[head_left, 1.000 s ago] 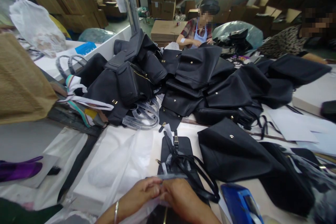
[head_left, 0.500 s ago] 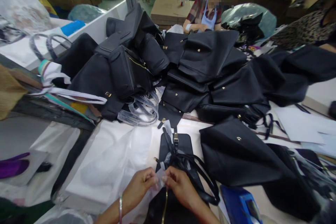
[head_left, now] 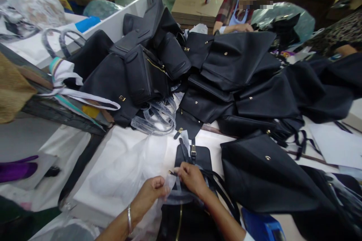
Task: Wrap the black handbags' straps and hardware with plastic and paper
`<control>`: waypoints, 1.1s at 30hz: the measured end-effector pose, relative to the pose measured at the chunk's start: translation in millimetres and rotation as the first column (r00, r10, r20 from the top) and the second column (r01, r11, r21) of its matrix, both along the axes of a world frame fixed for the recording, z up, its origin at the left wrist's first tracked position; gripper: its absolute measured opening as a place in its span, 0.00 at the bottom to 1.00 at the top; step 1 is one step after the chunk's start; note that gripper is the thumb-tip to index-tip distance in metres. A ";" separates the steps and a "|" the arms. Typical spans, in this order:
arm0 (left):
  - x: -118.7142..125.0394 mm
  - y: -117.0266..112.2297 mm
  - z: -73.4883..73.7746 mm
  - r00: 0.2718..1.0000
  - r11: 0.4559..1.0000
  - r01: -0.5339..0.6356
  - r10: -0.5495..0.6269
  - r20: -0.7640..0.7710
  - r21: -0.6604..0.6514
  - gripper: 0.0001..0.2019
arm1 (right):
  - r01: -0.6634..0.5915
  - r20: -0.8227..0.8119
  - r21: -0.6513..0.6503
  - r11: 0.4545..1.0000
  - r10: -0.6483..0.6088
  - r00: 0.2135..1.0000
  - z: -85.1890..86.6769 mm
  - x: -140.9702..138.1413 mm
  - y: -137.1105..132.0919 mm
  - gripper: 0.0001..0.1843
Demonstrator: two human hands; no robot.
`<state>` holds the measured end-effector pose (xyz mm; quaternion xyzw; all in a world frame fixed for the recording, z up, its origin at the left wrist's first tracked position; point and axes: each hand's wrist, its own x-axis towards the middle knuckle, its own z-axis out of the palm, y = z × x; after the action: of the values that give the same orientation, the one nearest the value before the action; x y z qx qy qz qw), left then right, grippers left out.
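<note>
Black bag point(head_left: 195, 220) under left fingers point(head_left: 160, 183) tight on film point(head_left: 171, 182), curled right fingers point(head_left: 183, 170), hold unclear

The black bag point(head_left: 192, 224) runs off the bottom edge — as does the blue object point(head_left: 261, 226) to its right.

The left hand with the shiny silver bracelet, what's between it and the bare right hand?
Thin, whitish, see-through plastic film lies between the left hand and the right hand; the head view shows it.
</note>
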<state>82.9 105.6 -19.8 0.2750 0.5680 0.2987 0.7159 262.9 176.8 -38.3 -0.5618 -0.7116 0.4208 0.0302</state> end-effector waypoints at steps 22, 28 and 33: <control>-6.7 -6.0 25.6 0.896 0.948 0.237 -0.129 -0.424 0.212 0.09 | 0.178 -0.242 -0.045 0.983 -0.184 0.953 22.8 34.0 -0.5 0.03; -0.9 -12.0 40.7 0.868 0.907 0.313 -0.153 -0.472 0.283 0.09 | 0.179 -0.442 -0.146 0.973 -0.226 0.868 86.8 74.0 -47.5 0.08; 8.0 -16.8 59.2 0.819 0.852 0.398 -0.163 -0.550 0.341 0.07 | 0.107 -0.263 0.153 0.982 -0.064 0.963 110.3 98.2 -70.5 0.06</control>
<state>90.9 88.7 39.5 0.5804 0.6030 0.2256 0.4986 361.1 106.3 72.0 -0.5284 -0.7094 0.4275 0.1869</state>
